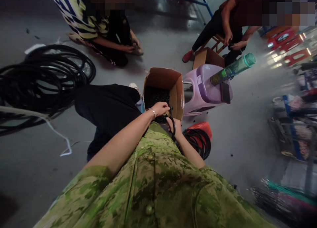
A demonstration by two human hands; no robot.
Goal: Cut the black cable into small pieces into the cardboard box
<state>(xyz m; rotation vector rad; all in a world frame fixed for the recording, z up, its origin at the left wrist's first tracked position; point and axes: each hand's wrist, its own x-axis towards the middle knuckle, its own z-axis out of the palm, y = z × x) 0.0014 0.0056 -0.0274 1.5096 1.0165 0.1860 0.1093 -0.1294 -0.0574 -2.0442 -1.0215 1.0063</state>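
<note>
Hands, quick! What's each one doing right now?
Left hand: fingers bent beside a curved black thing; can't tell whether they grip anything.
Right hand: closed, holding that curved black thing, maybe scissors.

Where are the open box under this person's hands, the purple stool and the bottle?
Box (160,79): head view, inside of its far wall.
Stool (211,93): head view, bare part of its seat.
Bottle (234,70): head view, middle of its body.
</note>
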